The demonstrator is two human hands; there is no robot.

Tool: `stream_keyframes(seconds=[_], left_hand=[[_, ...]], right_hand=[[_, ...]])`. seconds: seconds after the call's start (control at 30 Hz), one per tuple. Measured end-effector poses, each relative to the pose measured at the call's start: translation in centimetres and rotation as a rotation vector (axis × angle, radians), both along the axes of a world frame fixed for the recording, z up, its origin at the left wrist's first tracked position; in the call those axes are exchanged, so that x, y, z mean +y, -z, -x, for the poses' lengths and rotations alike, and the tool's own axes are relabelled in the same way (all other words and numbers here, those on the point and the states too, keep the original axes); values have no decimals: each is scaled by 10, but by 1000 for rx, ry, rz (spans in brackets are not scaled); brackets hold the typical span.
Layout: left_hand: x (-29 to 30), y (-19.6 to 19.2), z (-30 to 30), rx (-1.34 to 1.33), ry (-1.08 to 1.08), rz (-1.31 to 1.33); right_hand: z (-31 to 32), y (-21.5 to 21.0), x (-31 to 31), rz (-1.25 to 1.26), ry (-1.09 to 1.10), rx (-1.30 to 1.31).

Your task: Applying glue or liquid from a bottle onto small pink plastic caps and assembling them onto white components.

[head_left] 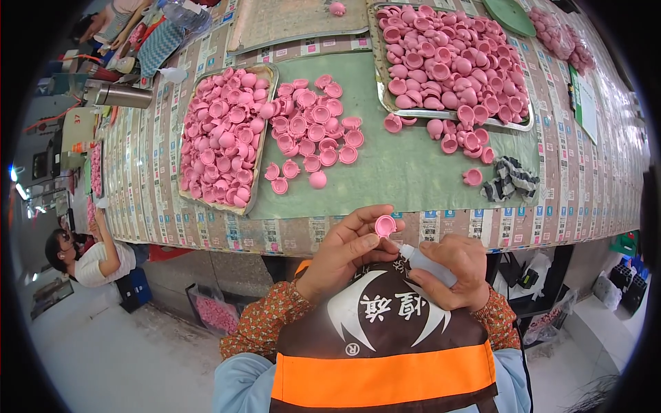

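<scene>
Between the thumb and fingers of my left hand (350, 246) is a small pink plastic half-shell (385, 226), its hollow side facing me. My right hand (456, 270) is wrapped round a translucent squeeze bottle (430, 265), tilted so its nozzle end points at the left fingers, just below the shell. Whether the tip touches the shell I cannot tell. Beyond my hands, loose pink half-shells (317, 131) lie scattered on a green mat (372, 165). A crumpled checked cloth (511, 180) rests on the mat's right side, beside a single half-shell (472, 177).
Heaped pink pieces fill a left tray (258, 165) and a far right metal tray (458, 117). Behind stands a large shallow tray (296, 31). A steel flask (124, 96) lies at the far left. At the left, another person (100, 258) works at the table.
</scene>
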State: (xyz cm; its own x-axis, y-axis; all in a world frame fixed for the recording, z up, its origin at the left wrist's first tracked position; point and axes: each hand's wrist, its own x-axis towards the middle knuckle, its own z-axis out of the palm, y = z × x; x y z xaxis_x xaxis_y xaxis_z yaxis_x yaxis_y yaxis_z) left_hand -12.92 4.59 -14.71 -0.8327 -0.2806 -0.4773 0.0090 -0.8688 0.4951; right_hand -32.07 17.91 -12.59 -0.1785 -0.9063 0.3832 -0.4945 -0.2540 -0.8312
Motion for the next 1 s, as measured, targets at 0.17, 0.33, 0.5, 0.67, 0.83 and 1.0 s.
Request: stream_keyframes(seconds=[0.17, 0.33, 0.5, 0.67, 0.83, 1.0], left_hand=[[1, 1, 0, -11, 1, 13], [1, 1, -1, -31, 7, 14], [2, -2, -3, -71, 0, -33], [2, -2, -7, -86, -6, -85], [0, -7, -8, -125, -9, -32], [-5, -13, -9, -172, -4, 162]], right_hand=[[1, -1, 2, -35, -10, 34], [0, 2, 1, -31, 3, 35], [6, -3, 1, -31, 41, -8], [6, 4, 15, -126, 75, -200], [8, 12, 20, -190, 61, -353], [8, 12, 19, -169, 89, -385]])
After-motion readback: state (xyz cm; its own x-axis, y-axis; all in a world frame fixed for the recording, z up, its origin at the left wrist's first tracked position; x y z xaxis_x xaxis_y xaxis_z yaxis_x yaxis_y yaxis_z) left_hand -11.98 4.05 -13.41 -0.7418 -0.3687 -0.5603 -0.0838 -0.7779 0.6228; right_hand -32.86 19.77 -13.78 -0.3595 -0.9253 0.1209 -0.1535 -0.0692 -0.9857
